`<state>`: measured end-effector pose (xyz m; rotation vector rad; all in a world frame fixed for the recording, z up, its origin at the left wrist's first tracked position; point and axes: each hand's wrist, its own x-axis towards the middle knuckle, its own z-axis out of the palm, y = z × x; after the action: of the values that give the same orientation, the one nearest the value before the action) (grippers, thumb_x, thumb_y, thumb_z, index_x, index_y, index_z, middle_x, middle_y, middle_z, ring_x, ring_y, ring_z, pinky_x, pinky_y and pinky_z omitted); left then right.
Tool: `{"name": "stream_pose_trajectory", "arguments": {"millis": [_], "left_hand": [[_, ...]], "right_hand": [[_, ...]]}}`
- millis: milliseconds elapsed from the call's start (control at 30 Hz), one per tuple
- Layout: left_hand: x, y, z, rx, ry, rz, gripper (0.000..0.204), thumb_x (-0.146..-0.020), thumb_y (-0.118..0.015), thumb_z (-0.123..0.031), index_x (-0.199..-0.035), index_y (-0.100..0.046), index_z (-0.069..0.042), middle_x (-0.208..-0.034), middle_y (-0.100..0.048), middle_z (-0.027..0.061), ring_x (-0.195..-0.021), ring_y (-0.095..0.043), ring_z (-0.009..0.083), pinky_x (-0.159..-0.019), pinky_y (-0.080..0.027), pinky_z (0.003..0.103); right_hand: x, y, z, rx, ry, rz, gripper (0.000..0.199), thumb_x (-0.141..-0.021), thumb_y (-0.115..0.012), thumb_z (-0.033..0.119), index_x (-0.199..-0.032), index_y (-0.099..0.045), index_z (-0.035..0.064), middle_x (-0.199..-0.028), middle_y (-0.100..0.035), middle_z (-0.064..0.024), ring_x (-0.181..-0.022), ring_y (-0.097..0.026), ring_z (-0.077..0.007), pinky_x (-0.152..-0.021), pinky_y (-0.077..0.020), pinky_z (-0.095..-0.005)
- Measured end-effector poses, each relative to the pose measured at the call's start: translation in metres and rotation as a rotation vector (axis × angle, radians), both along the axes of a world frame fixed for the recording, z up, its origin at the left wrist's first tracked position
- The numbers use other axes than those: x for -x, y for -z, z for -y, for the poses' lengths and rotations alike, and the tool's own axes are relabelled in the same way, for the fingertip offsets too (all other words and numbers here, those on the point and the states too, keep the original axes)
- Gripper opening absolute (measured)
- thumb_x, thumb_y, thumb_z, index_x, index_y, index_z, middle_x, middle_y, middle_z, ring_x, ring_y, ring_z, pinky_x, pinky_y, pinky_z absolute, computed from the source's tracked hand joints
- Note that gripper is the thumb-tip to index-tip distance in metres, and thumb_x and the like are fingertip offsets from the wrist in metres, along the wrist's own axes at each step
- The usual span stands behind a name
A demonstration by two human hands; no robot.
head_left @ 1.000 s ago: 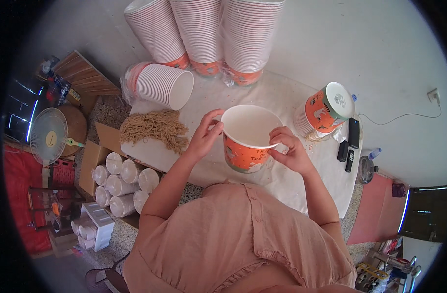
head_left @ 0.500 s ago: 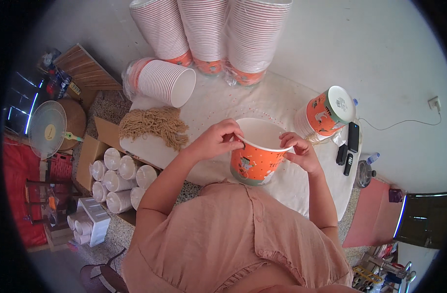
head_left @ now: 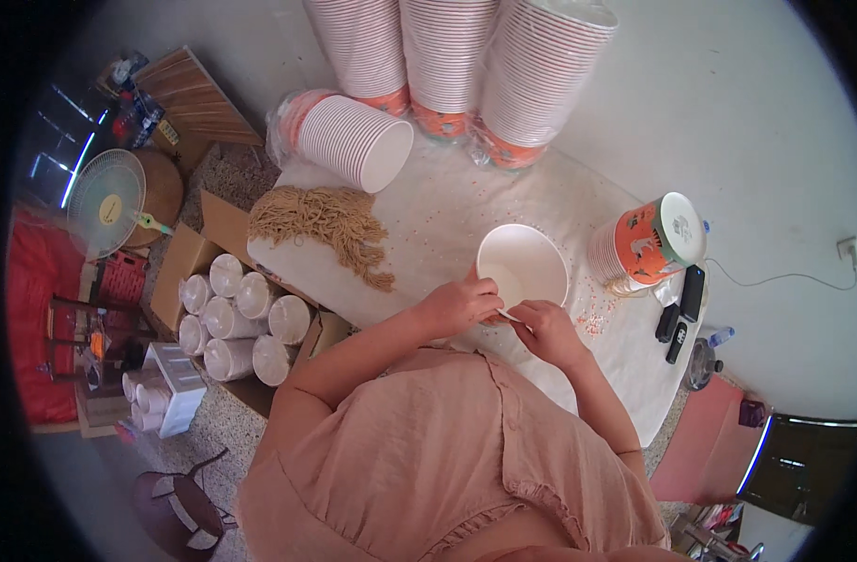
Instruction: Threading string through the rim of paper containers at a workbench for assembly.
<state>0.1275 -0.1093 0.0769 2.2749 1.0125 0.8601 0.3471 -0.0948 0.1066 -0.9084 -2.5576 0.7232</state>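
A paper bucket (head_left: 536, 262) stands at the near part of the table, its round white inside facing up toward me. The orange printed outside, seen earlier, is now mostly hidden. My left hand (head_left: 463, 307) is closed on the near left of its rim, fingers bent over the edge. Close beside it, my right hand (head_left: 546, 332) pinches the near right of the rim. A short white strip of rim shows between my fingertips. Whether anything small is also held there is hidden.
A bundle of tan cords (head_left: 321, 225) lies at the table's left. Tall wrapped bucket stacks (head_left: 447, 66) stand at the back, one stack (head_left: 358, 140) on its side. At right are an upturned bucket stack (head_left: 649, 239) and black devices (head_left: 681, 314). Pink-white bits (head_left: 592, 314) litter the cloth.
Both hands have moved from opposite sides of the bucket's rim to its near edge, close together. The bucket is turned so more of its inside shows. My view has shifted slightly.
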Motion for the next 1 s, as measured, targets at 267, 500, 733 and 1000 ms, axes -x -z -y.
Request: {"name": "stream_pose_trajectory", "arguments": {"millis": [267, 500, 733, 1000], "left_hand": [[0.009, 0.025, 0.017, 0.116, -0.086, 0.050, 0.020, -0.081, -0.062, -0.009, -0.099, -0.057, -0.008, -0.094, -0.057, 0.0084, -0.076, -0.061, 0.0276, -0.064, -0.050, 0.038], [0.080, 0.051, 0.011, 0.183, -0.551, 0.066, 0.022, -0.078, -0.062, -0.008, -0.099, -0.055, -0.007, -0.114, -0.051, 0.0115, -0.083, -0.062, 0.0272, -0.071, -0.051, 0.037], [0.169, 0.075, -0.012, 0.197, -0.878, -0.252, 0.011, -0.079, -0.061, -0.010, -0.088, -0.060, -0.006, -0.095, -0.058, 0.0107, -0.085, -0.059, 0.0295, -0.073, -0.050, 0.039], [0.166, 0.115, -0.035, 0.120, -0.878, -0.438, 0.008, -0.080, -0.060, -0.013, -0.087, -0.060, -0.008, -0.090, -0.059, 0.0112, -0.090, -0.058, 0.0322, -0.074, -0.048, 0.044]], "right_hand": [[0.033, 0.037, 0.008, -0.023, 0.009, 0.108, 0.010, -0.078, -0.059, 0.011, -0.087, -0.059, 0.0063, -0.077, -0.060, -0.0108, -0.070, -0.062, -0.0295, -0.058, -0.0490, -0.0411], [0.043, 0.056, 0.009, -0.162, 0.043, 0.250, 0.004, -0.079, -0.055, 0.011, -0.079, -0.053, 0.0071, -0.074, -0.058, -0.0090, -0.067, -0.062, -0.0272, -0.057, -0.0503, -0.0411], [0.045, 0.060, 0.014, -0.184, 0.072, 0.253, 0.004, -0.079, -0.055, 0.011, -0.080, -0.053, 0.0074, -0.076, -0.058, -0.0087, -0.070, -0.061, -0.0265, -0.057, -0.0507, -0.0402], [0.045, 0.059, 0.014, -0.183, 0.080, 0.239, 0.005, -0.079, -0.055, 0.012, -0.081, -0.052, 0.0075, -0.077, -0.057, -0.0082, -0.071, -0.061, -0.0257, -0.057, -0.0508, -0.0397]]}}
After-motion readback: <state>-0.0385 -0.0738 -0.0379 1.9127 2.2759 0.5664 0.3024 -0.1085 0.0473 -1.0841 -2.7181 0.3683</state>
